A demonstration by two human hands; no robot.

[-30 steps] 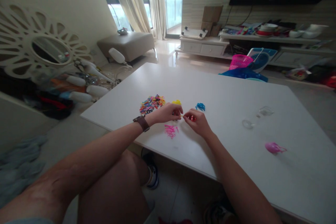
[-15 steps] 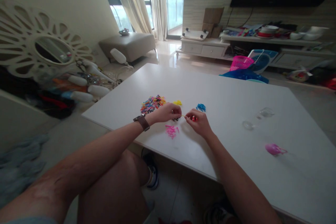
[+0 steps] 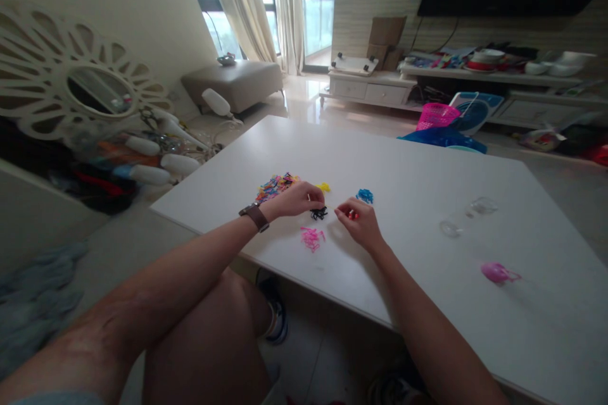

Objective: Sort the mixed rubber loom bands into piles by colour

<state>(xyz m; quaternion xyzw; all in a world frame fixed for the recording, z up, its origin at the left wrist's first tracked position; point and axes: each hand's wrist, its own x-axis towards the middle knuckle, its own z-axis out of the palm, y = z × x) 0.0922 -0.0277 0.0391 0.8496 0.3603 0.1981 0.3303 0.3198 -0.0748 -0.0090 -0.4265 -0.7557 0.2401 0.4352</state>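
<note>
My left hand (image 3: 306, 198), a watch on its wrist, hovers over a pile of small black rubber bands (image 3: 319, 213). Its fingers are pinched; whatever is between them is too small to make out. A mixed multicoloured pile of bands (image 3: 275, 186) lies left of it, partly covered by the hand. Yellow bands (image 3: 323, 187) sit just beyond its fingers. My right hand (image 3: 361, 220) is closed in a pinch over some red bands (image 3: 352, 214), which it partly hides. Blue bands (image 3: 365, 195) are behind it. Pink bands (image 3: 312, 239) lie nearer me.
Everything rests on a white table (image 3: 427, 304). On its right side are a clear plastic container (image 3: 482, 205), a clear round piece (image 3: 450, 228) and a pink egg-shaped object (image 3: 498, 273). A pink basket (image 3: 437, 116) stands beyond the far edge.
A thin yellow band spanned the fingertips of both hands before; now a gap separates them. My left hand has shifted slightly left and up, uncovering more black bands. The right hand barely moved.
</note>
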